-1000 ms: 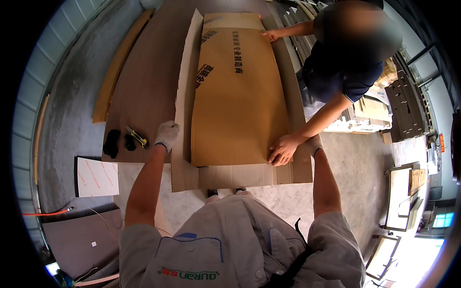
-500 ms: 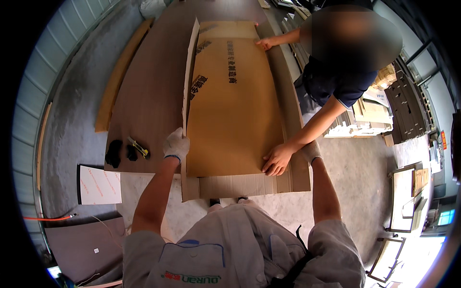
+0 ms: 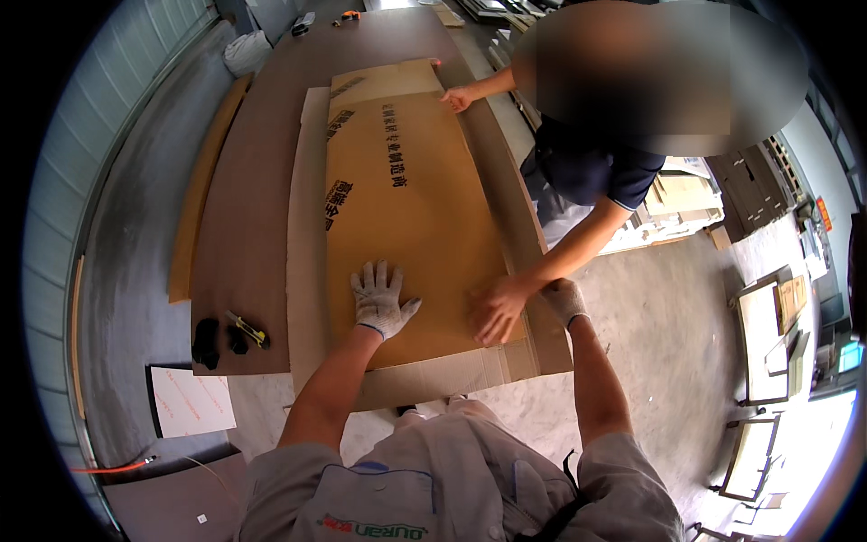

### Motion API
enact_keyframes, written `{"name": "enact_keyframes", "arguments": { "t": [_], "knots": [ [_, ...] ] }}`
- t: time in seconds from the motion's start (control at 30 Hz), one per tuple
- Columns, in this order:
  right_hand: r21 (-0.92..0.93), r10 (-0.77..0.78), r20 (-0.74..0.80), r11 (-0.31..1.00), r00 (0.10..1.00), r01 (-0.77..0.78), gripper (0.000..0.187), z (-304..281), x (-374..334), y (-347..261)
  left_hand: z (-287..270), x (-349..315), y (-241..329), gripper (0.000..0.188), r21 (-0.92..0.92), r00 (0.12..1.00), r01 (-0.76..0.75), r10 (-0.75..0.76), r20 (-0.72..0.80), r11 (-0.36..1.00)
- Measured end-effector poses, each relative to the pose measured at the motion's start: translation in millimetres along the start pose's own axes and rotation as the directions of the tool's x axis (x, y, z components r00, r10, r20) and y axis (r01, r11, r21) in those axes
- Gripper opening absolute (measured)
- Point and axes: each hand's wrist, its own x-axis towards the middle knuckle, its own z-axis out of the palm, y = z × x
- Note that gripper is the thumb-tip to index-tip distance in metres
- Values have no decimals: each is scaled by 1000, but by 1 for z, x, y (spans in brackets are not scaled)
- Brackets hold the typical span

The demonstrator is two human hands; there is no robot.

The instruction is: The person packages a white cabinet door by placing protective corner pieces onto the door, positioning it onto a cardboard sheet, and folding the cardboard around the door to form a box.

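A long brown cardboard sheet [image 3: 420, 239] with dark print lies on a larger cardboard carton blank [image 3: 429, 384], whose side flaps show along both edges. My left hand [image 3: 383, 300], in a whitish knit glove, rests flat on the near left part of the sheet, fingers spread. At the near right edge of the carton blank, my right hand [image 3: 566, 301], gloved too, is closed round the flap; some fingers are hidden. A co-worker's bare hand [image 3: 497, 312] lies over the sheet's near right corner, slightly blurred. The co-worker's other hand [image 3: 458, 98] touches its far right edge.
Everything lies on a brown table [image 3: 239, 208]. A yellow utility knife [image 3: 249, 331] and black objects [image 3: 206, 343] sit at its near left corner. The co-worker [image 3: 591, 167] stands at the right side. Stacked boards [image 3: 754, 185] and wheeled carts [image 3: 768, 339] stand farther right.
My left hand has let go of the left flap and moved onto the sheet. The left flap, upright before, now lies folded outward. The co-worker's near hand has shifted slightly left.
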Motion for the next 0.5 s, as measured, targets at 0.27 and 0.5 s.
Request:
{"name": "enact_keyframes", "arguments": {
  "t": [0.27, 0.5],
  "knots": [
    [-627, -255, -187, 774, 949, 84, 36, 34, -63, -87, 13, 1, -6, 92, 76, 1000, 11, -9, -24, 997],
    [-272, -610, -112, 778, 784, 566, 57, 105, -28, -150, 10, -2, -34, 97, -12, 998, 69, -69, 1, 998]
  ]
}}
